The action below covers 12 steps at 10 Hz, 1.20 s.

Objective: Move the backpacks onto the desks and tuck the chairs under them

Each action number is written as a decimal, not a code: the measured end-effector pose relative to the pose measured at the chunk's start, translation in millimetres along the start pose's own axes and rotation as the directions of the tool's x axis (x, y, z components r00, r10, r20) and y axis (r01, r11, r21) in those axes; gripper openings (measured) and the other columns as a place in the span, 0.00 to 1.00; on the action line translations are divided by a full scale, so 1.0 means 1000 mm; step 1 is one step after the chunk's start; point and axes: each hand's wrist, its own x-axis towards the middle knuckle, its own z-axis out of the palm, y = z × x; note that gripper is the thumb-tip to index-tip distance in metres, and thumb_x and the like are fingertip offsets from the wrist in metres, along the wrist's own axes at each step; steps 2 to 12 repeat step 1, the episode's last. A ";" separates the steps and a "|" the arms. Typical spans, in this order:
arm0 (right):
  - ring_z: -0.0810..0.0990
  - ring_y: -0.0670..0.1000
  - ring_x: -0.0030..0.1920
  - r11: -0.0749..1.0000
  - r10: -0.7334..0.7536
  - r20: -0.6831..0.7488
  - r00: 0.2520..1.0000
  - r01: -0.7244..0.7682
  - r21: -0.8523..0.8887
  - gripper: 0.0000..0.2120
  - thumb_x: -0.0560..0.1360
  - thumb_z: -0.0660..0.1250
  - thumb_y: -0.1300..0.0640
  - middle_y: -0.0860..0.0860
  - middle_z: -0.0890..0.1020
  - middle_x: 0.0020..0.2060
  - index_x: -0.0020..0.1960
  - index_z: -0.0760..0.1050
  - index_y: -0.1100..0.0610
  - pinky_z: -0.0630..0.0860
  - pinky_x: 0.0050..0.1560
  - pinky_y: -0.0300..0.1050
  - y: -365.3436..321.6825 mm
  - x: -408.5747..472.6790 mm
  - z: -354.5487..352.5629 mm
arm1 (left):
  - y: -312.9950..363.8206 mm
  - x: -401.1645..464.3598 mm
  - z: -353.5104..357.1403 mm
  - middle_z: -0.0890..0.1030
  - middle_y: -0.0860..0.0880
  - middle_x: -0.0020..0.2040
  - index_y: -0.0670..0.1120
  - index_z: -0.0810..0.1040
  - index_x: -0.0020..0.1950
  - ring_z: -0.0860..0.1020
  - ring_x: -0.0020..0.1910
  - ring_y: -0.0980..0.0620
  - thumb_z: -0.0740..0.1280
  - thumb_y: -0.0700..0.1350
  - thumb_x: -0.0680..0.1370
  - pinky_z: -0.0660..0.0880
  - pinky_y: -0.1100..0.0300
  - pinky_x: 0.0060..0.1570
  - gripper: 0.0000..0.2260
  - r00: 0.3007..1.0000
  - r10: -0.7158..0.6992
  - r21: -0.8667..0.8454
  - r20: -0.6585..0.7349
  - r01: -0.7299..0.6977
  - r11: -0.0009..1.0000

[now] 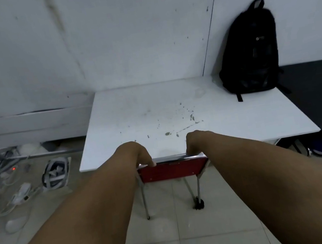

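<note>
White desk [174, 107], black backpack [250, 52] at its far right corner, no readable logo; left hand [140, 155] and right hand [196, 142] both grip the red chair [174, 169] back.

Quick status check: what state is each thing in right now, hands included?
Black fabric backpack: upright on the desk's far right corner, leaning on the wall.
White rectangular desk: against the wall, top stained.
Red metal-framed chair: pushed in, backrest at the desk's near edge.
Left hand: grips the backrest's top.
Right hand: grips the backrest's top.
</note>
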 end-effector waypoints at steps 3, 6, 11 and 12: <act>0.79 0.55 0.45 0.999 0.032 0.055 0.998 -0.033 0.030 0.13 0.77 0.64 0.52 0.52 0.83 0.56 0.59 0.77 0.55 0.73 0.44 0.43 -0.003 -0.023 -0.039 | -0.005 -0.029 -0.021 0.76 0.43 0.67 0.44 0.68 0.73 0.78 0.61 0.44 0.65 0.62 0.77 0.74 0.52 0.61 0.31 0.998 -0.022 -0.069 -0.063 0.017 0.997; 0.79 0.55 0.45 0.999 0.032 0.055 0.998 -0.033 0.030 0.13 0.77 0.64 0.52 0.52 0.83 0.56 0.59 0.77 0.55 0.73 0.44 0.43 -0.003 -0.023 -0.039 | -0.005 -0.029 -0.021 0.76 0.43 0.67 0.44 0.68 0.73 0.78 0.61 0.44 0.65 0.62 0.77 0.74 0.52 0.61 0.31 0.998 -0.022 -0.069 -0.063 0.017 0.997; 0.79 0.55 0.45 0.999 0.032 0.055 0.998 -0.033 0.030 0.13 0.77 0.64 0.52 0.52 0.83 0.56 0.59 0.77 0.55 0.73 0.44 0.43 -0.003 -0.023 -0.039 | -0.005 -0.029 -0.021 0.76 0.43 0.67 0.44 0.68 0.73 0.78 0.61 0.44 0.65 0.62 0.77 0.74 0.52 0.61 0.31 0.998 -0.022 -0.069 -0.063 0.017 0.997; 0.79 0.55 0.45 0.999 0.032 0.055 0.998 -0.033 0.030 0.13 0.77 0.64 0.52 0.52 0.83 0.56 0.59 0.77 0.55 0.73 0.44 0.43 -0.003 -0.023 -0.039 | -0.005 -0.029 -0.021 0.76 0.43 0.67 0.44 0.68 0.73 0.78 0.61 0.44 0.65 0.62 0.77 0.74 0.52 0.61 0.31 0.998 -0.022 -0.069 -0.063 0.017 0.997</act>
